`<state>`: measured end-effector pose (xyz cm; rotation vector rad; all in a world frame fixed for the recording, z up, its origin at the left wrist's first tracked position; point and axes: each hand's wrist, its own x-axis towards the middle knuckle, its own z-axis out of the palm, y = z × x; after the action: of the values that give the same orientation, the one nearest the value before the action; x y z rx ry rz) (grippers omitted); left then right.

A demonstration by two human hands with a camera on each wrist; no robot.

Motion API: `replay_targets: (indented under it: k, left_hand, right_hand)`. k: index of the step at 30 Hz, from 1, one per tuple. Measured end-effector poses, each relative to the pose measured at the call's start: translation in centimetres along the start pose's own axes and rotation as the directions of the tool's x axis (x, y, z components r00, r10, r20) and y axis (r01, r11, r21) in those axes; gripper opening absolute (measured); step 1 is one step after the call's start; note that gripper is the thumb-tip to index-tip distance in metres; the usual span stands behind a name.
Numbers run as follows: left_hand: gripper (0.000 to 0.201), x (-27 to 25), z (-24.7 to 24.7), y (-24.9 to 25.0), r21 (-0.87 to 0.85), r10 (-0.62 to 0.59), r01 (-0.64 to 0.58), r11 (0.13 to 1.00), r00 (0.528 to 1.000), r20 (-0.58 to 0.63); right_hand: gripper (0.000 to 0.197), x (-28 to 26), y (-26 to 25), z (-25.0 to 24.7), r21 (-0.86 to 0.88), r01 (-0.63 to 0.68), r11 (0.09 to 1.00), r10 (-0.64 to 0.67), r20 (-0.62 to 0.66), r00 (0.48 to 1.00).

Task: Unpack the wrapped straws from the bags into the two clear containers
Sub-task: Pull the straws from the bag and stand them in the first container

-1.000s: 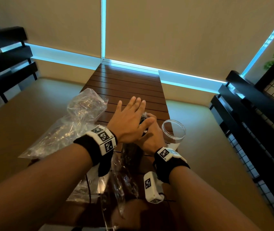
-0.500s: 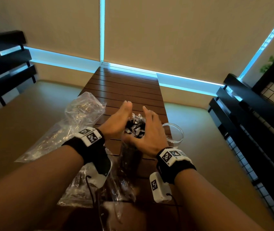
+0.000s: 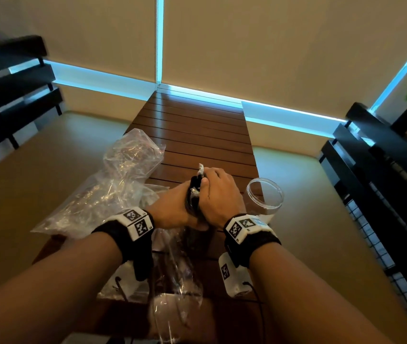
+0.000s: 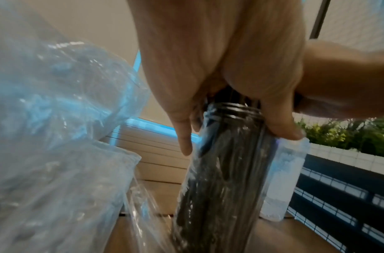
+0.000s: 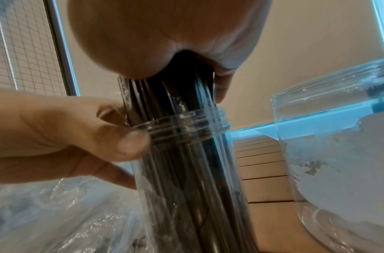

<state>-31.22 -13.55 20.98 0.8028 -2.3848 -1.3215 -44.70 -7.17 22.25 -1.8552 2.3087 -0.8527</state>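
Both hands wrap a bundle of dark wrapped straws [image 3: 195,192] standing in a clear container [image 5: 180,130] mid-bench [image 3: 197,135]: left hand [image 3: 172,207] at nine o'clock, right hand [image 3: 218,194] at three. Crumpled bags [image 3: 113,184] lie at ten o'clock. A second container [image 3: 264,197] stands at three. Only the wrist views show the threaded rim.

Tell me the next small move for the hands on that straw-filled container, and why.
Probably press the straws down and let go. They already fill the tall clear container, but their tops still stick out above its threaded neck, bunched in the right hand, with the left hand gripping alongside. The second container stands beside it with no straws.
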Motion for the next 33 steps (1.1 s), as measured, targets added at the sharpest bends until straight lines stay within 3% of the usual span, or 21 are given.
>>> replay_targets:
  k: [2,5,9,10,12,13,15,17,19,21,23,25,26,28,30,33]
  left_hand:
    - [0.076,0.1,0.5,-0.1,0.063,0.012,-0.007,0.998,0.996,-0.085]
    - [0.081,0.4,0.6,-0.4,0.095,-0.034,0.043,0.995,0.994,-0.099]
    - [0.119,1.1,-0.1,-0.3,0.285,-0.140,0.158,0.945,0.987,-0.080]
    - [0.121,0.9,-0.7,-0.1,0.353,-0.151,0.168,0.921,0.986,-0.074]
    - [0.094,0.0,-2.4,0.5,0.497,-0.071,0.156,0.854,0.980,-0.185]
    - [0.074,-0.8,-3.8,0.7,0.530,-0.009,0.171,0.830,0.956,-0.293]
    - [0.046,-2.2,-7.1,0.2,0.483,0.045,0.262,0.835,0.843,-0.536]
    - [0.041,-3.0,-10.8,-1.7,0.348,-0.093,0.443,0.826,0.717,-0.691]
    - [0.037,-4.2,-14.0,-3.8,0.236,-0.338,0.647,0.725,0.633,-0.697]
    - [0.029,-5.5,-15.6,-5.5,0.240,-0.551,0.764,0.599,0.610,-0.569]
    - [0.027,-6.7,-15.8,-7.1,0.344,-0.688,0.789,0.509,0.613,-0.389]
    - [0.021,-7.7,-15.3,-7.7,0.414,-0.742,0.781,0.467,0.601,-0.297]
    - [0.020,-7.8,-15.0,-8.0,0.410,-0.742,0.779,0.475,0.605,-0.291]
    - [0.016,-7.9,-14.4,-8.0,0.331,-0.695,0.761,0.557,0.646,-0.315]
    - [0.019,-7.9,-14.0,-7.0,0.186,-0.601,0.692,0.698,0.707,-0.373]
    - [0.037,-8.4,-13.5,-5.4,-0.056,-0.480,0.516,0.855,0.745,-0.462]
  right_hand:
    - [0.037,0.0,-0.1,-0.2,-0.003,-0.015,1.000,0.015,0.026,1.000]
    - [0.038,0.6,0.0,-0.8,-0.020,-0.048,0.999,0.050,0.111,0.993]
    - [0.042,1.8,0.5,-1.2,-0.051,-0.118,0.992,0.121,0.060,0.991]
    - [0.045,2.1,0.7,-1.3,-0.038,-0.132,0.991,0.133,0.021,0.991]
    - [0.048,2.6,1.1,-1.5,-0.048,-0.162,0.986,0.161,-0.033,0.986]
    - [0.050,2.7,1.3,-1.7,-0.090,-0.180,0.980,0.176,-0.046,0.983]
    - [0.056,2.8,1.6,-2.1,-0.158,-0.229,0.960,0.219,-0.076,0.973]
    - [0.063,2.8,1.4,-2.8,-0.148,-0.274,0.950,0.248,-0.170,0.954]
    - [0.055,3.0,0.7,-3.3,-0.158,-0.223,0.962,0.169,-0.297,0.940]
    - [0.038,2.9,-1.0,-3.2,-0.256,-0.045,0.966,-0.044,-0.332,0.942]
    - [0.024,2.9,-3.4,-2.1,-0.307,0.208,0.929,-0.285,-0.233,0.930]
    - [0.026,2.3,-5.9,-0.2,-0.223,0.430,0.875,-0.437,0.020,0.899]
    - [0.036,1.8,-7.0,1.0,-0.167,0.494,0.853,-0.465,0.184,0.866]
    - [0.068,0.6,-8.8,3.7,-0.139,0.563,0.814,-0.454,0.452,0.768]
    - [0.090,-0.7,-9.7,6.2,-0.178,0.605,0.776,-0.434,0.545,0.717]
    - [0.089,-1.7,-9.6,8.6,-0.213,0.525,0.824,-0.381,0.479,0.791]
